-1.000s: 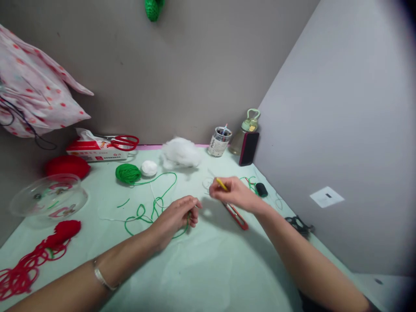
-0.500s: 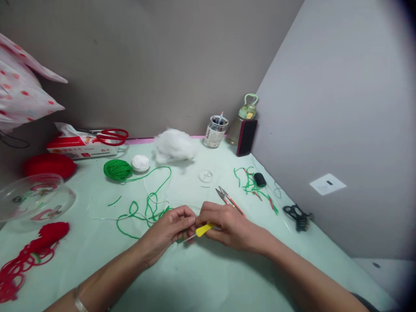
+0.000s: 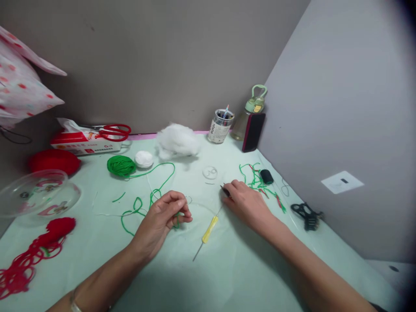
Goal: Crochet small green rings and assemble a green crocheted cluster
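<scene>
My left hand (image 3: 165, 214) is closed in a pinch over the table, with a bit of green yarn (image 3: 176, 221) showing under its fingers; most of what it holds is hidden. A thin pale thread curls out beside the fingertips. On the right, my right hand (image 3: 243, 201) rests low on the table, fingers closed over thread snips, whose dark blade tips (image 3: 225, 190) poke out at its left. Between the hands lies a crochet hook (image 3: 210, 229) with a yellow handle, slanted, touched by neither hand. Loose green strands trail from the green yarn ball (image 3: 121, 166).
Behind are a white ball (image 3: 143, 159), fluffy stuffing (image 3: 178, 141), a pen can (image 3: 221, 126), a bottle (image 3: 239, 125) and a phone (image 3: 254, 132). Yarn scraps (image 3: 256, 177), a black spool (image 3: 267, 176) and a claw clip (image 3: 307, 215) lie right. Red yarn (image 3: 39, 251) and clear bowls (image 3: 61, 201) are left.
My right hand has let go of the crochet hook, now lying on the table, and moved right and up onto the thread snips. My left hand has shifted slightly up and left.
</scene>
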`<state>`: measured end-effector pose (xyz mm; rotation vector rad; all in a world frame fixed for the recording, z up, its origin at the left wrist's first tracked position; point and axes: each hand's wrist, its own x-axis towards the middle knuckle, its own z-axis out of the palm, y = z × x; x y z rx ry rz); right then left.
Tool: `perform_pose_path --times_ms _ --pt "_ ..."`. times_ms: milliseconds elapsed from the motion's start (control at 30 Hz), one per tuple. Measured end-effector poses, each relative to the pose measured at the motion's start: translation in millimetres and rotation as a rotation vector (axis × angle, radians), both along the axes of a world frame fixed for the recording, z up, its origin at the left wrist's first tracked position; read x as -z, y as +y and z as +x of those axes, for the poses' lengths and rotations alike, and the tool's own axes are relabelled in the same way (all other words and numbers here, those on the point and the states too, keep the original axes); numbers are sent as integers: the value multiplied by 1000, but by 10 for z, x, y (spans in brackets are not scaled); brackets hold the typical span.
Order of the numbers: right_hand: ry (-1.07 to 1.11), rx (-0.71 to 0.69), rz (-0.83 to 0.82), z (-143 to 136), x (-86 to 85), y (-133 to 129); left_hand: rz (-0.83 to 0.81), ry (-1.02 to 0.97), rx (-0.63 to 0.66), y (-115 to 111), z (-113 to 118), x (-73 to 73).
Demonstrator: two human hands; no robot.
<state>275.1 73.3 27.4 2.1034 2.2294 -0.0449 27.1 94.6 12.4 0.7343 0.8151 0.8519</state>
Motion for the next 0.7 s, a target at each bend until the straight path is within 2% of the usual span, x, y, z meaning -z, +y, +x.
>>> perform_pose_path --times_ms 167,433,500,533,600,700 --pt "-49 -30 -34 51 -4 11 23 -12 1 -40 16 -2" --pt "10 38 -97 112 -68 -7 79 22 -4 -32 20 11" --pt "58 70 -66 121 -67 -3 112 49 -7 -39 29 19" --pt "132 89 -31 124 -75 -4 141 72 -9 -46 33 25" --pt "434 126 9 122 -118 -15 224 145 -20 -70 35 45" --pt "1096 184 -140 66 -198 -44 385 309 -22 -121 29 81"
